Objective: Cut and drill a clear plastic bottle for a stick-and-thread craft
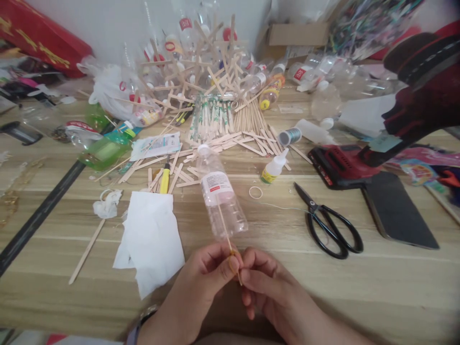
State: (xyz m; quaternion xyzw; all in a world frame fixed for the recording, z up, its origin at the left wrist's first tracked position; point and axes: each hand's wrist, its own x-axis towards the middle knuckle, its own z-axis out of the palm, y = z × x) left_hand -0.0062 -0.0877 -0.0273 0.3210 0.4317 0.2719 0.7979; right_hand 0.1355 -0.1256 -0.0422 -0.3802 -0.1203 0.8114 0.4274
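Observation:
A thin wooden stick rises from between my hands at the lower centre. My left hand pinches it between thumb and forefinger, where a brownish band shows around it. My right hand is closed by its lower end, its fingertips pressed together against the stick. Just behind the stick's upper part, a clear plastic bottle with a white label lies on the table, cap pointing away. A small rubber ring and a glue bottle are to the right of it.
Black scissors, a phone and a red power tool occupy the right. On the left are white tissue, a yellow cutter and a loose stick. Piled wooden sticks and several bottles fill the back.

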